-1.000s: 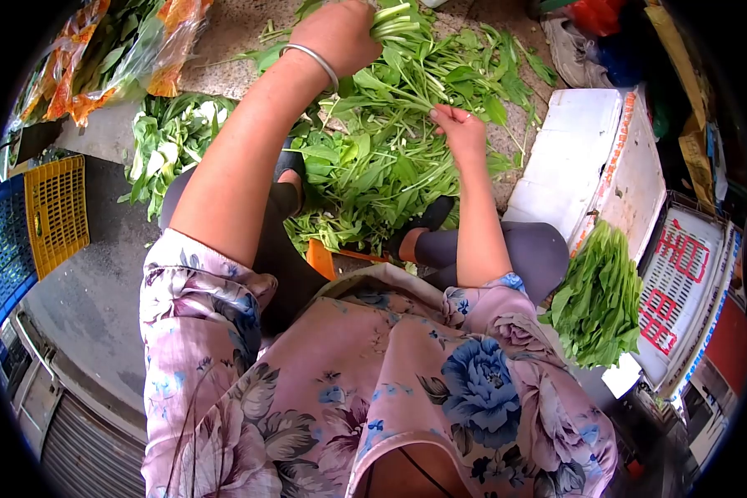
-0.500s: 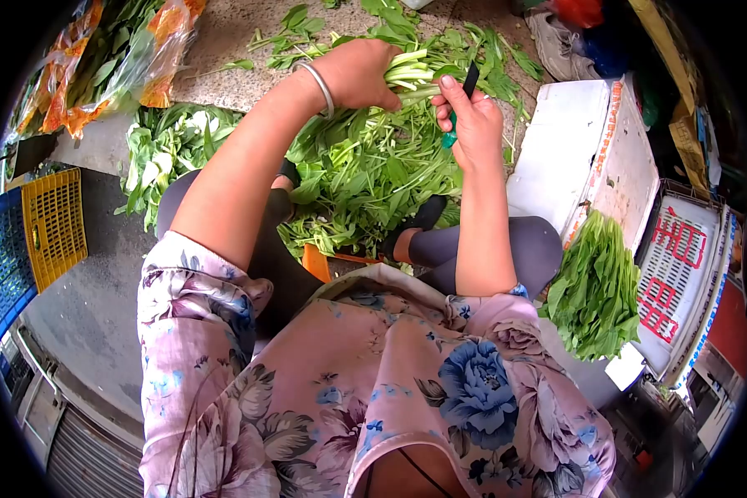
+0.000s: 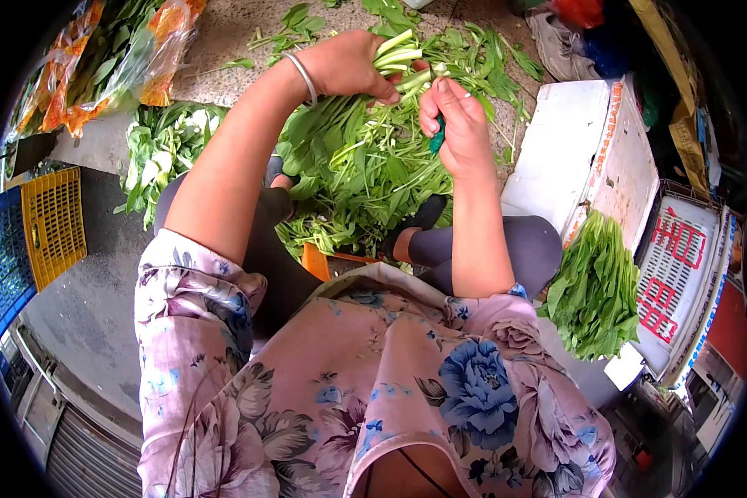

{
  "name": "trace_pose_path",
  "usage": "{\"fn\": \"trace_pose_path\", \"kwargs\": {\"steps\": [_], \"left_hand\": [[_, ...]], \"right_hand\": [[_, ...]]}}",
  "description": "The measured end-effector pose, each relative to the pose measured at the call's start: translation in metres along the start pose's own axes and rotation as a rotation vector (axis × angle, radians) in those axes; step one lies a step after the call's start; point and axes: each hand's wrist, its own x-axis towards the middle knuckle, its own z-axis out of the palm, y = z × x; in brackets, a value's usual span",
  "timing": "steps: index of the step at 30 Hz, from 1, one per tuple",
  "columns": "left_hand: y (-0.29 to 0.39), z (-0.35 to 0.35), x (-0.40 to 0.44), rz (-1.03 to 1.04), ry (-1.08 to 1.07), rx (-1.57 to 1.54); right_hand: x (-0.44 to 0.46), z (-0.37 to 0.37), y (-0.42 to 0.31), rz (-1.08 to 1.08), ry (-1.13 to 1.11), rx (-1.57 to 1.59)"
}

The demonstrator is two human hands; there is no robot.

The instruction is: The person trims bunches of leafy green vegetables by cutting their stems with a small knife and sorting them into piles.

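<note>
Green on green, little clearance: slip hazards

Left hand (image 3: 353,66): fingers wrapped round a bundle of smooth, pale-green leafy stems (image 3: 397,58), blunt ends towards the bare right hand (image 3: 465,133). Position: held up over a loose heap of light and dark green leaves (image 3: 382,166). Right fingers: closed on a slim green-handled tool (image 3: 437,139), probably a knife; edge direction unreadable. Right fingertips at the stem ends: contact or small gap, cannot tell.

Risk 1, judged worst: nicked left fingers. Cause: left grip just beside the stem ends and near the tool, with little room for a slip.

Risk 2: nicked right thumb. Cause: pressing too hard towards the edge.

Risk 3: bundle splaying, single stems dropping into the heap. Cause: uneven hold on slick, possibly damp stems.

Risk 4: bruised stems. Cause: overtight left squeeze.
</note>
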Motion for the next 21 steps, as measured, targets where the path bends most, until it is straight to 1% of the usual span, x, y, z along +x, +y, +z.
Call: {"fn": "trace_pose_path", "kwargs": {"steps": [2, 6, 8, 9, 11, 14, 15, 16, 18, 19, 21], "left_hand": [[-0.007, -0.001, 0.002, 0.008, -0.044, -0.044], [-0.004, -0.003, -0.001, 0.001, -0.058, -0.009], [-0.001, -0.005, -0.002, -0.045, -0.088, 0.166], [-0.003, -0.005, -0.001, -0.044, -0.088, 0.166], [-0.01, -0.004, 0.002, -0.012, -0.031, 0.088], [-0.001, -0.002, 0.0, -0.068, 0.025, 0.127], [-0.002, -0.001, 0.001, -0.01, 0.033, 0.146], [-0.003, 0.001, 0.002, -0.01, 0.033, 0.147], [-0.003, 0.003, 0.002, 0.054, 0.074, 0.141], [-0.001, 0.003, 0.001, 0.053, 0.074, 0.141], [0.002, 0.0, 0.001, -0.061, 0.067, 0.101]], "right_hand": [[0.001, -0.005, 0.003, 0.001, -0.041, 0.005], [0.0, -0.007, 0.003, 0.022, -0.048, -0.02], [0.001, -0.006, 0.004, -0.016, 0.062, -0.186], [-0.001, -0.005, 0.003, -0.017, 0.062, -0.186], [-0.005, -0.002, -0.001, 0.04, 0.097, -0.034], [-0.003, 0.004, 0.007, 0.014, 0.14, -0.058], [0.0, 0.002, 0.008, 0.031, 0.129, -0.074], [0.002, 0.001, 0.011, 0.03, 0.129, -0.074], [0.005, 0.001, 0.017, 0.006, 0.185, -0.122], [0.005, 0.001, 0.019, 0.007, 0.185, -0.121], [0.007, -0.001, 0.019, 0.023, 0.239, -0.033]]}}
